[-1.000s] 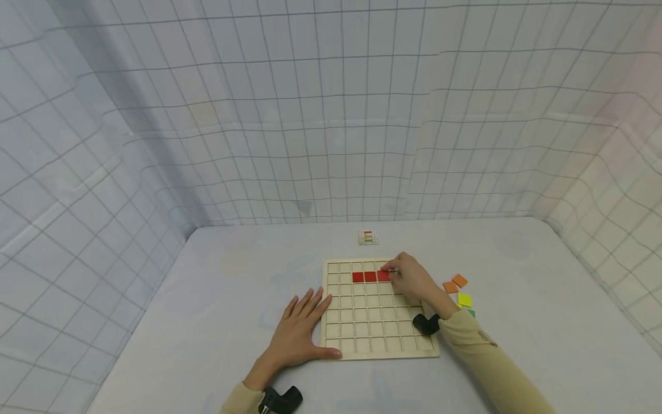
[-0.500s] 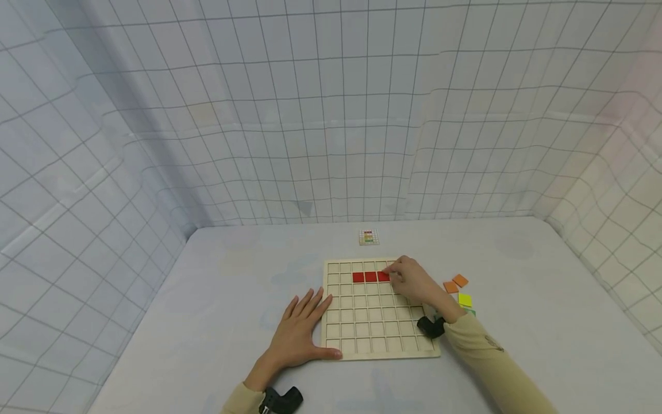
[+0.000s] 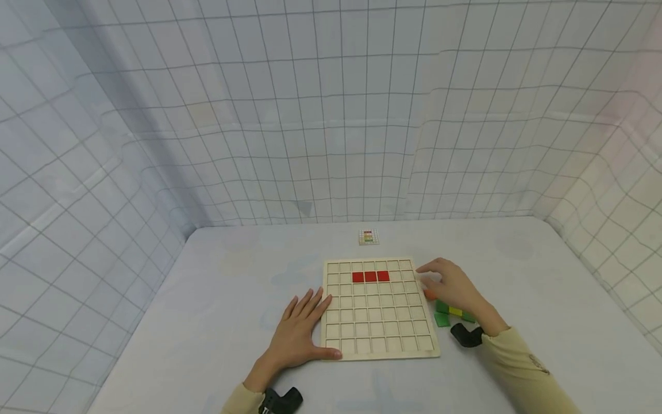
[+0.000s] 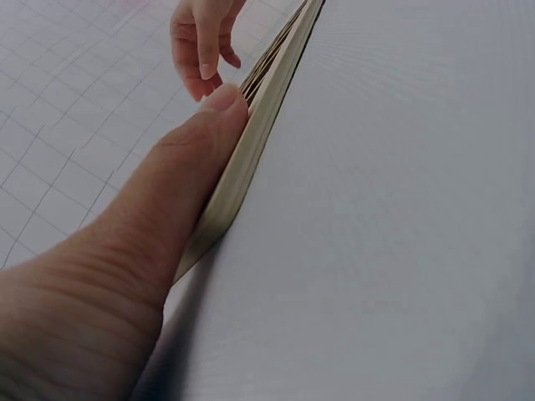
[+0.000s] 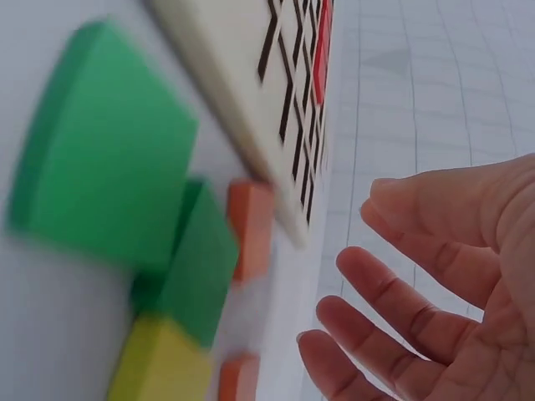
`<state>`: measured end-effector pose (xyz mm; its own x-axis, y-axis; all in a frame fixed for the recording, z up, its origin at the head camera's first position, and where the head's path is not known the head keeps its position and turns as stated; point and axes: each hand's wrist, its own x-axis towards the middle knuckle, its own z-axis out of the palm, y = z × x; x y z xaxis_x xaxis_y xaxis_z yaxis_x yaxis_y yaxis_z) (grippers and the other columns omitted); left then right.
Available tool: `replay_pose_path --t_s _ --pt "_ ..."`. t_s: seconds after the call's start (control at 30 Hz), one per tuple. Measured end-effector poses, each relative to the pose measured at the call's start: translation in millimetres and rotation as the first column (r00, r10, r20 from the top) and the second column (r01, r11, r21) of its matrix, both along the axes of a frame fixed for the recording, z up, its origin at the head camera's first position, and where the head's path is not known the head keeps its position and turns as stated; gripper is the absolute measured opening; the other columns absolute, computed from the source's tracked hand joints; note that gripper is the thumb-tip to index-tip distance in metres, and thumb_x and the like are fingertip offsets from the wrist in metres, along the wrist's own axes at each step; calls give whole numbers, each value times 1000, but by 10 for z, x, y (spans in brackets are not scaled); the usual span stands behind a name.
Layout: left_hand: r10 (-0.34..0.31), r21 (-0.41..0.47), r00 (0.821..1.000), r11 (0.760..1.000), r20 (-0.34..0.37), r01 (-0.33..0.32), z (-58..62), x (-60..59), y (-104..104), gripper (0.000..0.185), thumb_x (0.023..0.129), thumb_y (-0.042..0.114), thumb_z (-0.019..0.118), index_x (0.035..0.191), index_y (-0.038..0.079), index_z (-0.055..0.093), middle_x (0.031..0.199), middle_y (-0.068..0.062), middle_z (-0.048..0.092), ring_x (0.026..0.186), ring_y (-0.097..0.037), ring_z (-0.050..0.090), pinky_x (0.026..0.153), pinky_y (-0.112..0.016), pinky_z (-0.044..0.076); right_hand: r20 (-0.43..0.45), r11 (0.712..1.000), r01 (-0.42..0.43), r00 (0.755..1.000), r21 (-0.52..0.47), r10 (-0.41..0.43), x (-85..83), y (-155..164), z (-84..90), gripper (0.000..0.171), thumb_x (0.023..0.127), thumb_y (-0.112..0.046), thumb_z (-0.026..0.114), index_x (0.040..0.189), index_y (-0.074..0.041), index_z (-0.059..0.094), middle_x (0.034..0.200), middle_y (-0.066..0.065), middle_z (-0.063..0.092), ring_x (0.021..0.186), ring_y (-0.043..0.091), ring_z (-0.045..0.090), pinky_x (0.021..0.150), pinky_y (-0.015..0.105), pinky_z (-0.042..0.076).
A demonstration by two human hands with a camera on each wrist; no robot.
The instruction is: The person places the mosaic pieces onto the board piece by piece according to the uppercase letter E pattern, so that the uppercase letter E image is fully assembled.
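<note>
A wooden grid board (image 3: 380, 339) lies flat on the table with three red tiles (image 3: 370, 276) in a row in its second row. My left hand (image 3: 300, 330) rests flat beside the board's left edge, thumb (image 4: 188, 159) pressed against the board's side (image 4: 251, 150). My right hand (image 3: 451, 284) hovers with loosely spread fingers (image 5: 376, 292), holding nothing, just right of the board, above loose tiles: green tiles (image 3: 441, 319) (image 5: 109, 192), a yellow tile (image 3: 455, 311) (image 5: 159, 363) and orange tiles (image 3: 429, 294) (image 5: 249, 225).
A small pattern card (image 3: 368, 237) lies beyond the board near the back wall. Gridded cloth walls enclose the table on three sides. Black wrist cameras (image 3: 465, 335) sit on both forearms.
My right hand has left the third red tile on the board and moved right, over the loose tiles beside the board. The left hand has stayed put.
</note>
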<state>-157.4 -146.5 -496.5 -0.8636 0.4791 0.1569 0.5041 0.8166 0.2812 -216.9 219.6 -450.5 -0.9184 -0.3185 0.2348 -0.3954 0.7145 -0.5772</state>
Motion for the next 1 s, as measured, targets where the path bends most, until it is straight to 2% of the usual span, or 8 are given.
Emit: replay_pose_path --t_s 0.13,0.3,0.43,0.57,0.77,1.0 --pt "3 -1 1000 1000 -3 -3 1 -4 4 114 64 85 54 153 20 24 157 -3 15 143 -23 9 113 -45 3 10 996 68 998 63 -69 65 153 -20 17 89 -11 66 103 -3 71 101 9 63 94 30 59 79 47 51" --pt "13 -6 1000 1000 4 -13 7 -4 10 115 63 86 54 152 20 24 157 -3 16 143 -22 8 114 -45 3 -1 981 135 991 137 -136 164 294 -36 15 85 -19 72 91 -5 70 84 2 59 76 19 54 66 37 47" --pt "21 -4 1000 1000 9 -21 4 -9 17 115 63 86 55 152 20 25 156 -3 17 143 -22 8 114 -45 3 49 970 200 977 139 -208 235 402 -26 22 83 -25 75 87 -5 67 80 2 57 72 18 51 60 32 43" --pt "25 2 1000 1000 10 -25 3 -8 20 115 62 85 56 152 20 25 156 -3 17 143 -23 9 114 -45 3 111 955 249 957 164 -268 284 508 0 31 82 -30 74 90 -2 63 81 5 56 69 20 49 55 30 40" --pt "29 8 1000 1000 11 -29 2 -2 23 115 62 85 56 152 20 26 156 -3 18 143 -22 9 114 -44 2 190 943 253 937 216 -295 331 607 30 40 83 -35 73 94 1 61 78 5 56 64 20 49 52 31 41" --pt "27 19 999 999 22 -28 31 9 27 115 62 84 57 152 19 27 156 -4 19 143 -22 10 114 -46 3 221 946 258 929 194 -298 355 641 8 39 83 -36 72 93 0 60 77 4 56 65 19 48 52 31 40"
